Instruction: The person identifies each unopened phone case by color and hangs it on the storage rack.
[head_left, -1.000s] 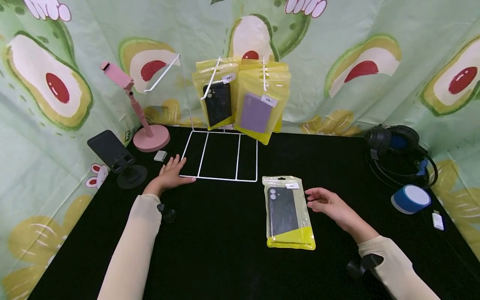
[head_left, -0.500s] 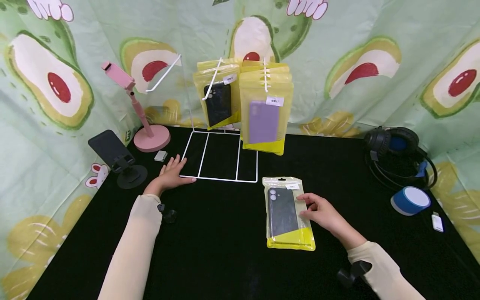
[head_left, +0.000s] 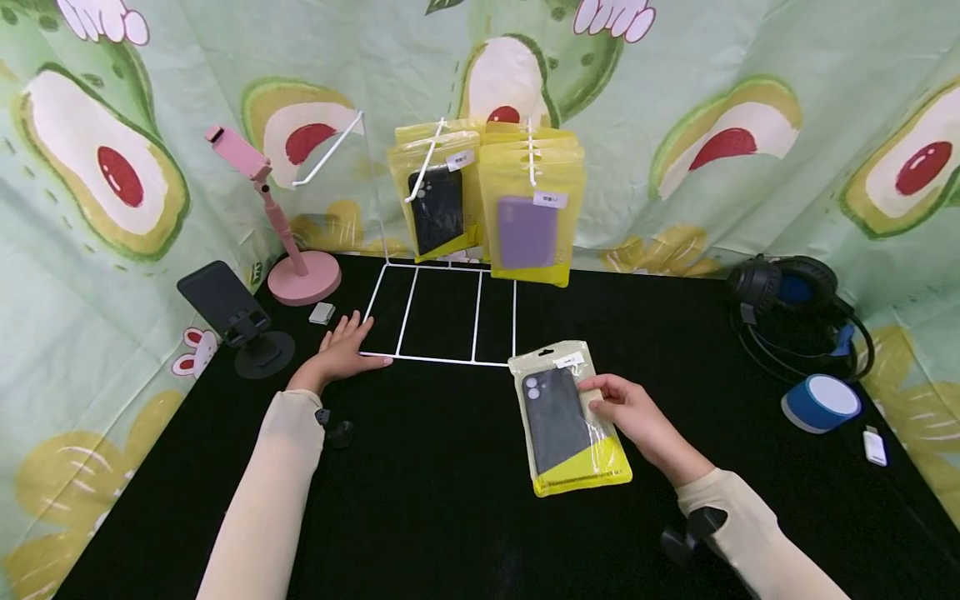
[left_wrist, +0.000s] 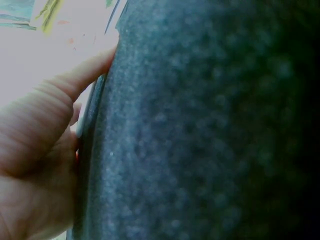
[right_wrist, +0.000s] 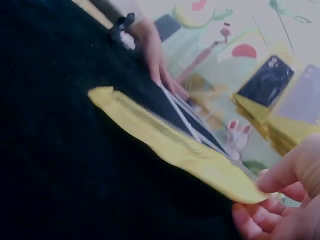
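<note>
My right hand [head_left: 628,410] pinches the right edge of a clear and yellow pouch with a dark phone case [head_left: 557,421] inside. The pouch is tilted, its upper left corner near the front bar of the white wire rack [head_left: 450,361]. In the right wrist view, thumb and fingers hold the pouch [right_wrist: 175,145] by its side, and it is seen from its bottom edge. At the rack's front left corner rests my left hand [head_left: 341,350], fingers spread. From the rack's hooks hang yellow pouches, one with a black phone case [head_left: 438,208], another with a purple phone case [head_left: 527,232].
A third hook [head_left: 327,150] at the left bears nothing. Left of the rack stand a pink phone holder [head_left: 303,277], a black phone stand [head_left: 264,354] and a small white item [head_left: 322,313]. Headphones [head_left: 787,287], a blue cylinder [head_left: 821,402] and a white USB stick [head_left: 873,446] lie right.
My right hand has moved left onto the pouch, gripped its edge and tilted it up off the table. The hanging purple-case pouch has swung. My left hand has stayed put.
</note>
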